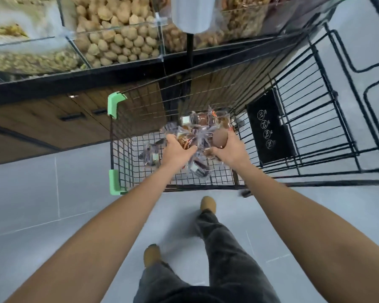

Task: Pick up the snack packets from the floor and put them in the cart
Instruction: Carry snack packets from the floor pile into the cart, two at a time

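Inside the black wire shopping cart [138, 110] with green corner guards, clear snack packets [206, 121] lie heaped on the mesh floor, with brown baked pieces showing through the crinkled film. Just above the heap both hands clutch more of them: the left hand [177, 149] curls round a bunched packet, and the right hand [230, 152] grips one holding a round brown piece [219, 138] — fingers wrapped tight, edges blurred.

One cart [138, 106], one left hand [176, 149], one right hand [230, 149], perhaps ten snack packets [206, 121], blurred, two shoes [208, 204]
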Demonstrator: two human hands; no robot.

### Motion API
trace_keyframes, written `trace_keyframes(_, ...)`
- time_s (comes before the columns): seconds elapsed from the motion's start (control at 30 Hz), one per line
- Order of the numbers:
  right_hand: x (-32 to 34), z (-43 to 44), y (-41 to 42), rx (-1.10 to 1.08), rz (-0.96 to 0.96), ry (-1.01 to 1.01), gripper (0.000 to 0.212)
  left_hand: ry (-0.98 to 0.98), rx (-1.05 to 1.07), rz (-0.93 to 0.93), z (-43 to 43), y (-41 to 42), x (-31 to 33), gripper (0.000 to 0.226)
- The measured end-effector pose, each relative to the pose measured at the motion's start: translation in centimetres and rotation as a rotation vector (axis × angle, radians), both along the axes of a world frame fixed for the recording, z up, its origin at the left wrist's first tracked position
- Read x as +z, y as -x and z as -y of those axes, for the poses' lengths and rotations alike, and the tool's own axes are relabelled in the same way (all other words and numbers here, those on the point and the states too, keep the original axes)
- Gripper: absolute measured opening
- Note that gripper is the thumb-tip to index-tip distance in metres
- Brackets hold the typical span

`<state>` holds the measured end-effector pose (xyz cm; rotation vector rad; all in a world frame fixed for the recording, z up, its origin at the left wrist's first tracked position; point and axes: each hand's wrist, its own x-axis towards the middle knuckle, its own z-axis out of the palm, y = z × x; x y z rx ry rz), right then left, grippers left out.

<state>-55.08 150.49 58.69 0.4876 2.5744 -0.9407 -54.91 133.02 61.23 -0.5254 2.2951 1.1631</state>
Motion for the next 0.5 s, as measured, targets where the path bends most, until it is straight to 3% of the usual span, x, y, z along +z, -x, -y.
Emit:
trace_keyframes(0.17, -5.1, -3.4, 4.5, 0.037, 0.127, -0.02, 0.067, 0.071, 0.095, 0.111, -5.3, 4.3, -4.3, 0.06)
trace_keyframes(0.5, -12.4, -5.2, 9.9, 0.028, 0.236, -0.095, 0.074, 0.289, 0.191, 0.1, -8.6, 10.7, -11.9, 0.067)
